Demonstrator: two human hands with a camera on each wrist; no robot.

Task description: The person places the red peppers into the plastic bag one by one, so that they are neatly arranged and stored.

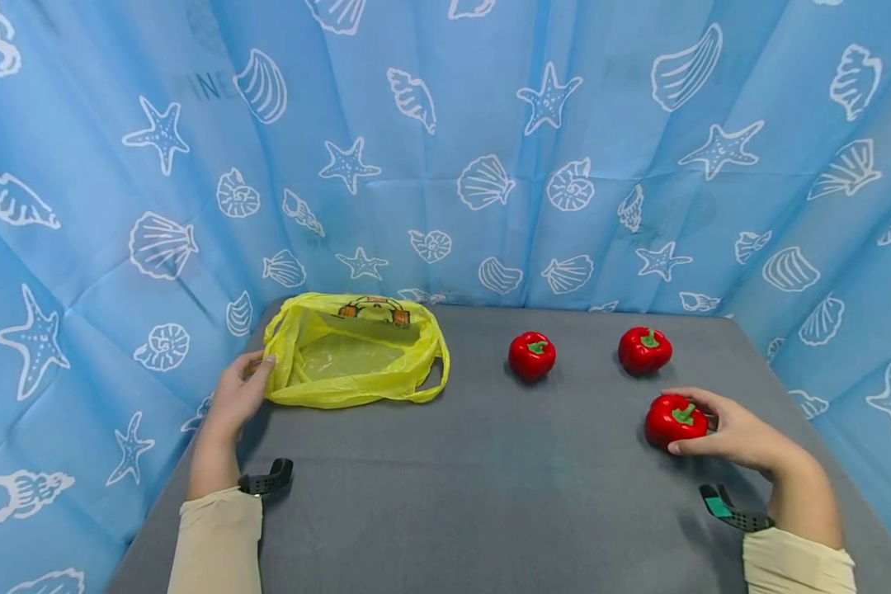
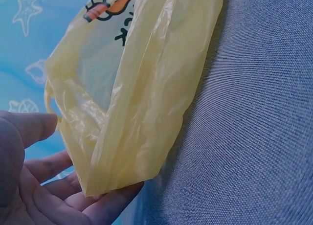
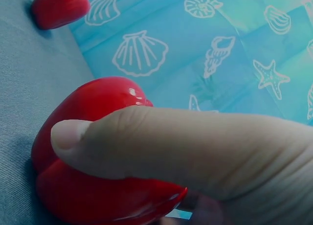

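Observation:
On the right side of the table, my right hand [image 1: 728, 425] grips a red bell pepper [image 1: 671, 421] with a green stem. The right wrist view shows the thumb laid across the glossy pepper [image 3: 93, 195]; the other fingers are mostly hidden. My left hand [image 1: 241, 392] is at the left side of a yellow plastic bag [image 1: 356, 394], whose mouth gapes. In the left wrist view, loosely bent fingers [image 2: 115, 203] touch the bag's lower corner from beneath, while the thumb stands apart from them. Inside the bag, no objects show.
Two more red bell peppers lie farther back, one near the middle [image 1: 531, 357] and one at the right [image 1: 644, 351]. The grey cloth-covered table [image 1: 475, 495] meets a blue curtain [image 1: 445, 148] with white shell and starfish prints at the back and sides.

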